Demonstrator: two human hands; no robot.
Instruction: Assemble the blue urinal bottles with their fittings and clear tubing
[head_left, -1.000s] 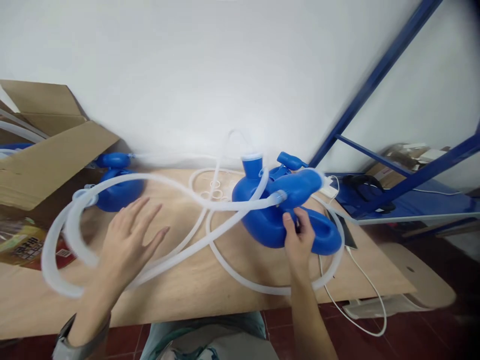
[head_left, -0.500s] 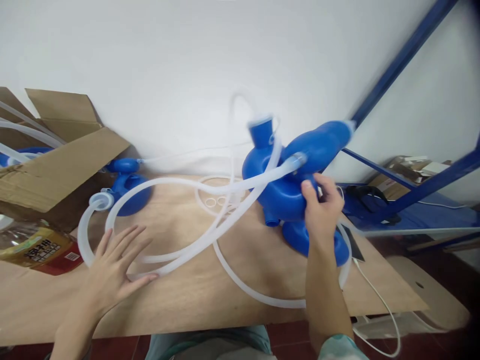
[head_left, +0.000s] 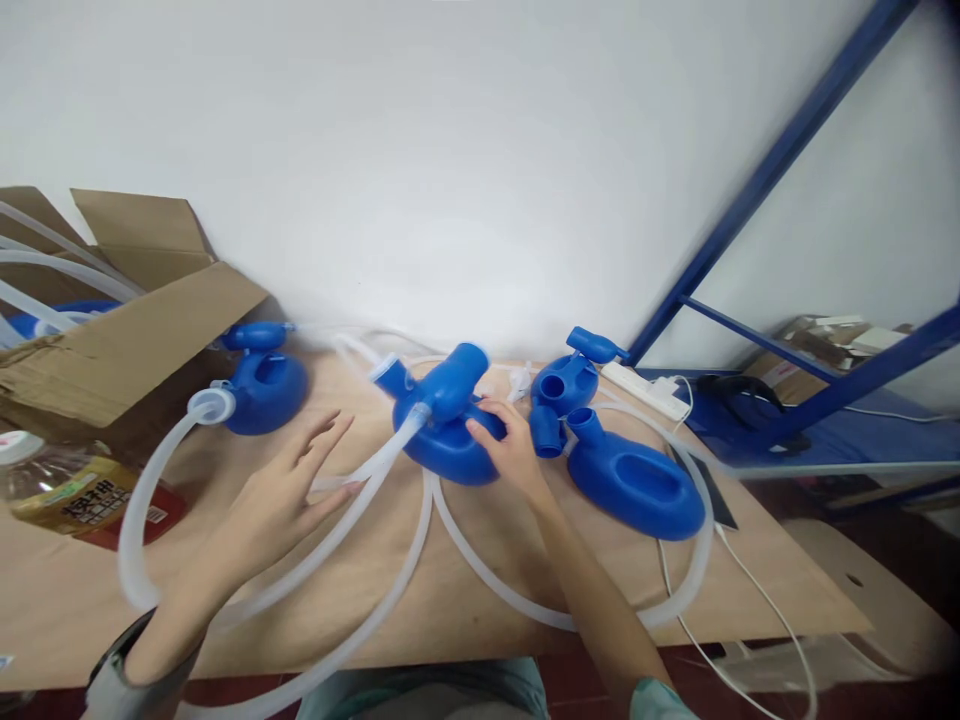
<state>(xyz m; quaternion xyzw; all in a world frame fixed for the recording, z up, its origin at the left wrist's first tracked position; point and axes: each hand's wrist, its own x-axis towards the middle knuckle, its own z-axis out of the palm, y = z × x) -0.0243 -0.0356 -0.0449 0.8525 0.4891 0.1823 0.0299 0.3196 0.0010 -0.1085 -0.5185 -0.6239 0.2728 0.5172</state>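
A blue plastic urinal bottle [head_left: 446, 455] stands in the middle of the wooden table, with a wide blue funnel-like piece [head_left: 454, 380] on or against its top. My right hand [head_left: 510, 440] is wrapped round the bottle's handle, thumb on the near side. From this bottle a translucent hose [head_left: 322, 560] curves down to the left. Just left of it hovers my left hand [head_left: 281, 500], fingers apart and holding nothing, in front of part of the hose. To the right lies another blue bottle [head_left: 637, 495], beside blue bottle parts [head_left: 574, 380] nearer the wall.
At the left stands an open cardboard box [head_left: 135, 340] with hoses and blue pieces inside. Next to it are a blue bottle with a hose [head_left: 266, 395] and a bottle of amber liquid [head_left: 82, 490]. A white power strip [head_left: 645, 390] and blue metal frame [head_left: 750, 210] are at the right.
My right hand has brought the blue bottle left and down from the right side onto the table's middle. My left hand has moved right and stays open.
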